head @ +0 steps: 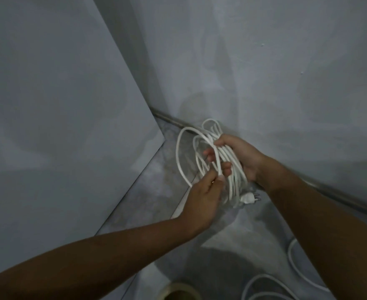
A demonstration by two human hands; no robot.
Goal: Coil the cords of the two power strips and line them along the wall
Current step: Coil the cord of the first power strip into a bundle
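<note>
While near the wall [264, 61], right fingers [223, 144] tight around cord coil [232, 169], left fingers [213, 177] tight on loop [179, 148].

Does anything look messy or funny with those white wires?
A little. The coil gripped in the right hand is uneven: one loop bulges out wider than the rest, while the left hand pinches a strand. A second white cord lies loose on the floor at lower right, not coiled yet.
</note>
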